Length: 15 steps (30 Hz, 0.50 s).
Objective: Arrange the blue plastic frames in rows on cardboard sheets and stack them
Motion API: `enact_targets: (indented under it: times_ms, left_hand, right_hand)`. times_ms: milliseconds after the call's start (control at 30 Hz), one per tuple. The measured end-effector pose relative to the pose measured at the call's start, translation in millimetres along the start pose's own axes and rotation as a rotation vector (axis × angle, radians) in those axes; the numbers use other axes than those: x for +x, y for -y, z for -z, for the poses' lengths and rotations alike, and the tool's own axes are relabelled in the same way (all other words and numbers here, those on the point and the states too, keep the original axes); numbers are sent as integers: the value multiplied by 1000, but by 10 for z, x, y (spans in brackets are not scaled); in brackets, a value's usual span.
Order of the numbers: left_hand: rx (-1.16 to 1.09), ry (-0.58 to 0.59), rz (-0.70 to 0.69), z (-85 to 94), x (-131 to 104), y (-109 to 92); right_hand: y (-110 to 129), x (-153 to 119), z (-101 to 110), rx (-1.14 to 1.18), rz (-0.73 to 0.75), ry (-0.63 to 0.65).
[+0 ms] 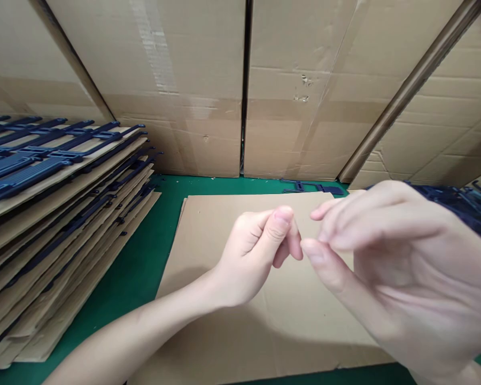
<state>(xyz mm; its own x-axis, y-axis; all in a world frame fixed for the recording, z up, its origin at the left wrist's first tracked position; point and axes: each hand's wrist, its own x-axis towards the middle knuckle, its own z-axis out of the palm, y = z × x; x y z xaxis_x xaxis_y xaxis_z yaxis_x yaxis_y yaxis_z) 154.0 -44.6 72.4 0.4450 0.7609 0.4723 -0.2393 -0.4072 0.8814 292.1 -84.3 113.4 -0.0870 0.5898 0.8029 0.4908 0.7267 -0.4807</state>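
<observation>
My left hand [256,251] is held above a flat sheet of cardboard [224,342], its fingers curled and the thumb pressed along the index finger. Just to its right, closer to the camera, my right hand [401,267] has its thumb and fingertips brought together in a pinch. The fingertips of both hands nearly meet. Anything they may hold is too small or too hidden to make out. Under the hands the cardboard lies on a green surface [172,187].
At the left rises a stack of cardboard sheets [84,256] layered with dark blue plastic parts [36,155]. A dark blue part [300,186] lies behind the sheet; more parts [465,208] sit at right, partly behind my right hand. Large cardboard boxes [176,80] stand along the back.
</observation>
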Motion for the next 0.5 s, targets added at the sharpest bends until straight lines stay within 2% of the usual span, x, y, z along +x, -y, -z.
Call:
enact_targets:
  times_ms: [100, 233, 367, 500]
  left_hand:
    - [133, -84, -129, -6, -1, 49]
    - [245, -130, -261, -14, 8, 69]
    - [293, -139, -311, -25, 18, 43]
    - [338, -144, -328, -27, 13, 35]
  right_hand:
    - [26, -51, -34, 52, 12, 49]
    - [20, -95, -70, 46, 37, 46]
    - [0, -67, -51, 39, 63, 101]
    - [4, -56, -47, 34, 57, 87]
